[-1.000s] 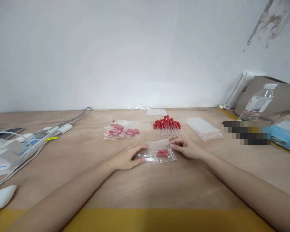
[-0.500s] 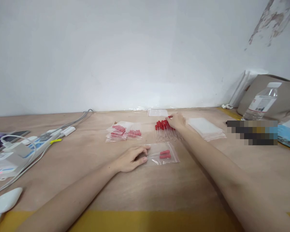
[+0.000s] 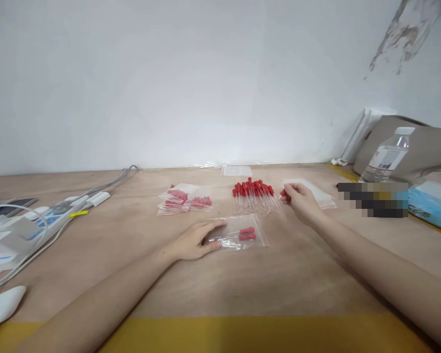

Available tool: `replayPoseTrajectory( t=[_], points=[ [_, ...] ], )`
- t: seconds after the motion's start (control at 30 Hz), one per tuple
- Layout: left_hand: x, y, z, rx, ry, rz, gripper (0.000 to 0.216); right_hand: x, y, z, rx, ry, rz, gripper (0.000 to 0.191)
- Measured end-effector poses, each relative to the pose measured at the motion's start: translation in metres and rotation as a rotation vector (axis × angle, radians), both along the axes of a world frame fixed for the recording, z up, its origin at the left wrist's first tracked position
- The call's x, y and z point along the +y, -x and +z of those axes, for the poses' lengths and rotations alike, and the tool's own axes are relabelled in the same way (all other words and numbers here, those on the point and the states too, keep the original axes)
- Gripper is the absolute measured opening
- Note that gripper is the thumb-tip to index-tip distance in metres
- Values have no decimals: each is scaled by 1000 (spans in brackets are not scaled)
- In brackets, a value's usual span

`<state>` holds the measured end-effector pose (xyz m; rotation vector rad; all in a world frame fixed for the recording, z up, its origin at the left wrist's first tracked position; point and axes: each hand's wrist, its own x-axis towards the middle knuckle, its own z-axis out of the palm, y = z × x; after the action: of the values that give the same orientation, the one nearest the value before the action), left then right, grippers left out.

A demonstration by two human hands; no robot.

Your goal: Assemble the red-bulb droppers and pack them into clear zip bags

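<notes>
A clear zip bag (image 3: 242, 235) with two red-capped droppers in it lies on the wooden table (image 3: 242, 279). My left hand (image 3: 196, 240) rests flat on the bag's left end, fingers stretched out. Behind the bag lies a pile of red-capped glass droppers (image 3: 253, 195). Just right of that pile my right hand (image 3: 299, 201) is lifted a little, its fingers pinched on one red-capped dropper. Filled bags of droppers (image 3: 185, 198) lie to the left of the pile.
A stack of empty clear bags (image 3: 321, 196) sits behind my right hand, another bag (image 3: 237, 170) by the wall. A power strip with cables (image 3: 47, 215) is at left. A water bottle (image 3: 385, 156), a cardboard box (image 3: 426, 147) and a blue pack (image 3: 431, 206) stand at right.
My right hand left the bag, reached to the dropper pile, and has drawn back to the right with one dropper pinched. My left hand has stayed on the bag.
</notes>
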<state>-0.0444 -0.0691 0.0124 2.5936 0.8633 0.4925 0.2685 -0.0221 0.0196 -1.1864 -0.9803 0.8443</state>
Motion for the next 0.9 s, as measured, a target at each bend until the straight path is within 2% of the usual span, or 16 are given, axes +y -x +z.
replayPoseTrajectory(
  t=[0.17, 0.27, 0.33, 0.4, 0.47, 0.53, 0.67, 0.8, 0.9],
  points=[
    [0, -1, 1, 4, 6, 3, 51, -23, 15, -23, 337, 148, 84, 14],
    [-1, 0, 1, 1, 3, 6, 52, -28, 22, -27, 371, 198, 212, 11],
    [-1, 0, 1, 4, 3, 11, 52, -32, 23, -29, 250, 201, 322, 13],
    [-1, 0, 1, 7, 3, 13, 52, -35, 24, -31, 15, 161, 411, 18],
    [-1, 0, 0, 7, 3, 13, 52, -39, 26, -32, -241, 93, 456, 20],
    [-1, -1, 0, 8, 5, 13, 52, -41, 30, -34, -405, 23, 472, 20],
    [0, -2, 0, -4, -2, 9, 53, -41, 42, -35, -461, -54, 507, 17],
    [1, -2, 0, -12, -10, 4, 52, -41, 46, -34, -436, -38, 515, 19],
    [2, -2, -2, -9, -13, 7, 52, -44, 42, -32, -426, -2, 616, 22]
  ],
)
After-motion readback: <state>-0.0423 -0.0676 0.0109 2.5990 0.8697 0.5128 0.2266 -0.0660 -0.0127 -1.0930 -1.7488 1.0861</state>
